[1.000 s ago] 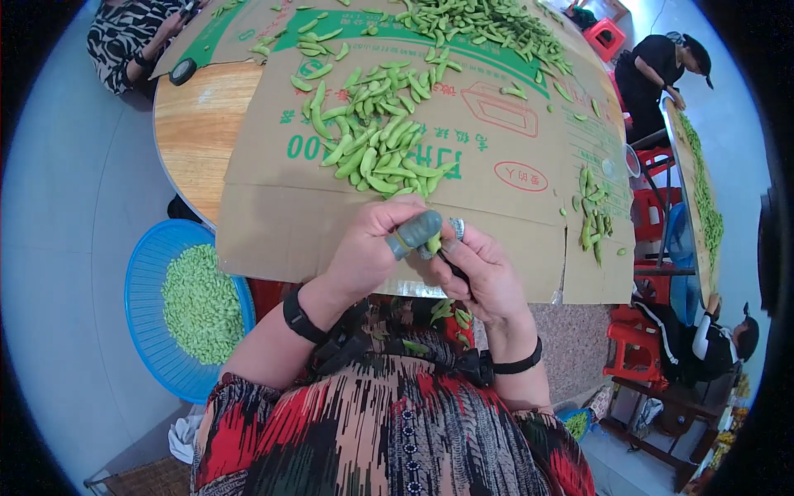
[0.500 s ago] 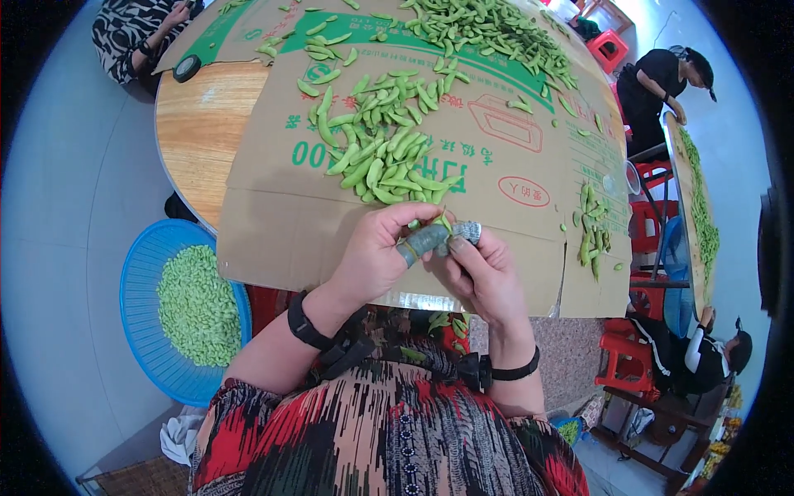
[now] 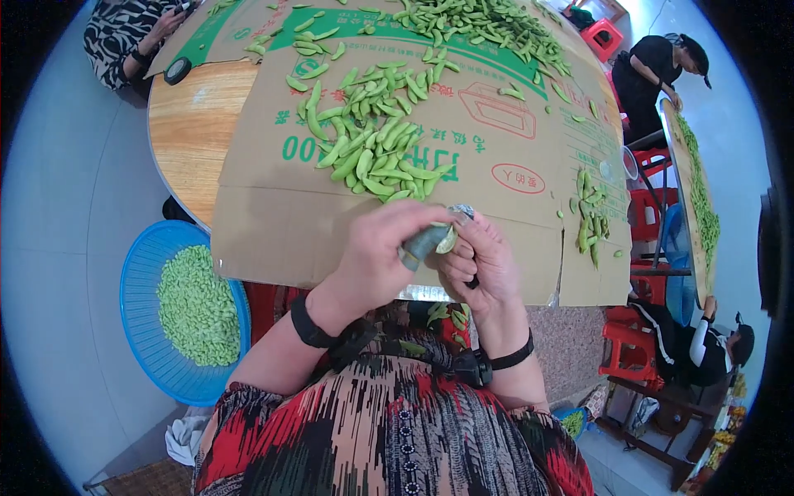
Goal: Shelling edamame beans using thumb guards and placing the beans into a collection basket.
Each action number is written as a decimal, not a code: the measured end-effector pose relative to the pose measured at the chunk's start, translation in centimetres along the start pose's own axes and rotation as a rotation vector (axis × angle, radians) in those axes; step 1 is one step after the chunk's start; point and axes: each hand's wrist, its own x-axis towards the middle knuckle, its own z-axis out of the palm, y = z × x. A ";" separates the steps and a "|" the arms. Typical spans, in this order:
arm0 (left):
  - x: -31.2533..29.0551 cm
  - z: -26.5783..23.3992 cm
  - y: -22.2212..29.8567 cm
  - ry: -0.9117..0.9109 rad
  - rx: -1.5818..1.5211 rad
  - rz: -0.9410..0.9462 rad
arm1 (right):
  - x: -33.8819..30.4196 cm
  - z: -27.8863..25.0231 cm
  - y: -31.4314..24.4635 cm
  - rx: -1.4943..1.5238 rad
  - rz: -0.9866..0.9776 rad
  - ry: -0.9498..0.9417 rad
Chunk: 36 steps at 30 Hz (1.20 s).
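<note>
Above the front edge of the cardboard (image 3: 281, 240), my hands meet around one green soybean pod (image 3: 447, 240). My left hand (image 3: 382, 248) is closed on it, thumb reaching over the top; a grey-green wrap covers one of its fingers. On the other side, my right hand (image 3: 486, 263) is closed at the pod with its fingers curled, and a patterned grey wrap shows at one fingertip. Just beyond my hands lies a loose pile of soybean pods (image 3: 376, 161). The fingers partly hide the pod I hold.
To the left, below the table (image 3: 194, 132), stands a blue basket (image 3: 136, 331) of shelled beans (image 3: 198, 306). A larger pod heap (image 3: 488, 37) lies at the far side. Several pods (image 3: 590, 215) lie right. Co-workers sit at far left and around a second table (image 3: 668, 124) at right.
My left thumb has moved over the top of the pod, and my right hand has turned with its fingers curled in. The view has shifted slightly.
</note>
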 end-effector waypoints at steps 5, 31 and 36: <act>0.0 -0.8 -0.5 0.069 -0.921 -0.552 | -0.5 1.0 -1.1 -0.280 -0.141 0.034; -0.6 -1.6 0.7 -0.084 -1.198 -0.800 | -1.2 0.3 -0.7 -0.355 0.202 -0.207; -1.0 -1.2 -0.5 0.124 -1.186 -0.635 | -1.9 1.8 -0.2 -0.618 0.030 -0.139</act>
